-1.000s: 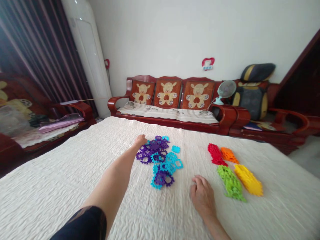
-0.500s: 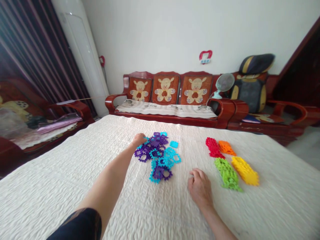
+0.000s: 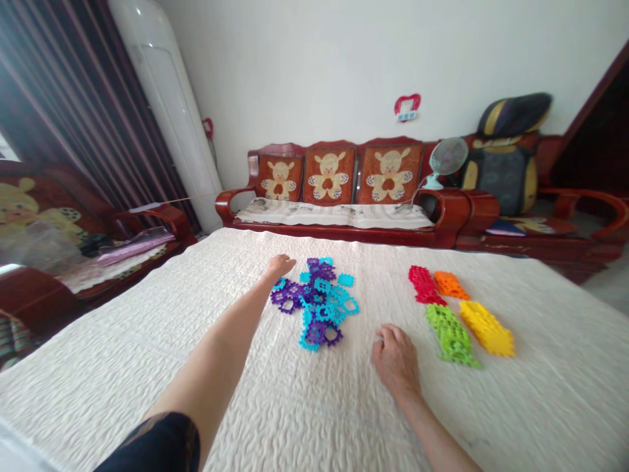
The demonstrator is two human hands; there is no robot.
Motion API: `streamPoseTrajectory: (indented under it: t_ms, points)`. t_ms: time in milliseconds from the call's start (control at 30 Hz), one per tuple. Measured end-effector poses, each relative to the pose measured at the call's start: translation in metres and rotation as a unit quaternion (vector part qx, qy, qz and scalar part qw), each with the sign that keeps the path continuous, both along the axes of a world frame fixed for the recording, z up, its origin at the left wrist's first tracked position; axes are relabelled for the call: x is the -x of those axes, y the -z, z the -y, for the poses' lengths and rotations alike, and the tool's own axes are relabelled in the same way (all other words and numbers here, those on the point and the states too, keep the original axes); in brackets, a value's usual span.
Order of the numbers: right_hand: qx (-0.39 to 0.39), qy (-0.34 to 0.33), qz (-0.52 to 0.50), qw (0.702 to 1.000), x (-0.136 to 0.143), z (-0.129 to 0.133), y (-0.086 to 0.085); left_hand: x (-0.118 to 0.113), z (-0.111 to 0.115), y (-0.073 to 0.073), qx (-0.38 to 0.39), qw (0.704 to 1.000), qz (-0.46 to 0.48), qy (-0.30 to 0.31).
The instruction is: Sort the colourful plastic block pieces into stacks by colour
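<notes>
A loose pile of purple interlocking plastic pieces (image 3: 288, 297) and light-blue ones (image 3: 339, 303), toothed at the edges, lies mid-table. At the pile's far left edge is my left hand (image 3: 282, 265), a finger stretched toward the pieces; nothing shows in its grasp. My right hand (image 3: 396, 357) rests on the cloth between the pile and the sorted pieces, fingers loosely bent and holding nothing visible. To its right lie groups of red pieces (image 3: 423, 284), orange pieces (image 3: 451, 286), green pieces (image 3: 451, 334) and yellow pieces (image 3: 487, 329).
A cream quilted cloth (image 3: 196, 367) covers the table. Beyond its far edge stands a wooden sofa (image 3: 314, 231) with bear cushions (image 3: 328, 176). A small fan (image 3: 448, 157) and a padded massage seat (image 3: 506, 177) are at the back right; another wooden chair (image 3: 171, 223) is at the left.
My left hand has drawn slightly away from the pile, and purple pieces at its upper left have shifted, showing more light blue. My right hand stays put. The view has turned slightly left.
</notes>
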State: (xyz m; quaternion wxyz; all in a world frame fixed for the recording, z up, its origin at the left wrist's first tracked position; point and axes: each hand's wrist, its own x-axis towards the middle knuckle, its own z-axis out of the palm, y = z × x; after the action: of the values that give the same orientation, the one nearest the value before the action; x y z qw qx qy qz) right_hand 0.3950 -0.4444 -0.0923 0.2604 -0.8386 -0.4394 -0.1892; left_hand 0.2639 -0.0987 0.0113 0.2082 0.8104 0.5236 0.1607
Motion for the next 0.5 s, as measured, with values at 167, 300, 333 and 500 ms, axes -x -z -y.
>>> streamPoseTrajectory:
  t_ms: [167, 300, 333, 500]
  points:
    - [0.005, 0.004, 0.001, 1.000, 0.001, 0.000, -0.001, 0.027, 0.014, 0.032, 0.006, 0.993, -0.047, -0.106]
    - [0.002, 0.005, -0.001, 1.000, 0.002, 0.000, -0.002, 0.025, 0.029, 0.045, -0.007, 0.995, -0.040, -0.090]
    - [0.000, 0.005, -0.001, 1.000, 0.002, 0.000, -0.003, 0.021, 0.031, 0.045, -0.006, 0.996, -0.036, -0.082]
    - [-0.001, 0.002, -0.009, 1.000, 0.002, 0.000, -0.003, -0.009, 0.038, 0.040, 0.031, 0.998, -0.015, -0.048]
